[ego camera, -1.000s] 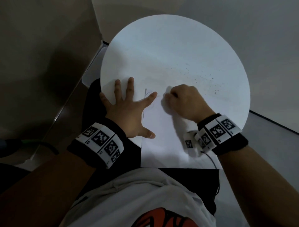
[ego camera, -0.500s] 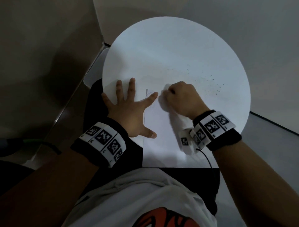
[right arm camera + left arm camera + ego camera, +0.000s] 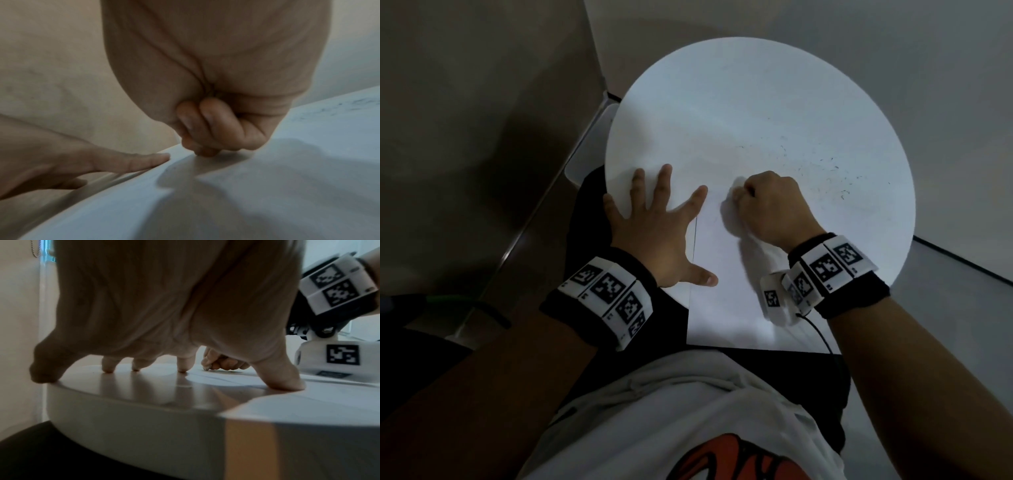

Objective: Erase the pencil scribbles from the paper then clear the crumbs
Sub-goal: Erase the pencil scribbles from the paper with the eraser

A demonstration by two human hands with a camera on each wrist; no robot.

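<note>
since the earlier frames: the right hand (image 3: 770, 205) has slid a little up and right across the paper (image 3: 726, 308), its wrist pulled nearer the sheet's right side; the left hand (image 3: 654, 226) has stayed planted at the sheet's left edge.
left hand: fingers straight and spread wide, tips pressed down, index finger and thumb on the paper, the other fingers on the bare tabletop (image 3: 739, 102). judged purpose: pinning the sheet so rubbing does not drag or crease it.
right hand: curled tight into a fist, fingertips (image 3: 203, 151) bunched against the paper. an eraser is likely pinched there, but none shows in any view, so i cannot tell what it holds.
paper: lies flat on the near part of the round white tabletop, its near edge overhanging toward the person's lap.
scribbles: a faint line (image 3: 695, 236) shows along the left margin by the left hand; anything under the fist is hidden.
crumbs: dark flecks (image 3: 835, 168) scattered beyond and to the right of the fist, well apart from the left hand.
stage: erasing appears under way; clearing the crumbs not yet begun.
risk: hard strokes near the unpinned right side could buckle the sheet.
</note>
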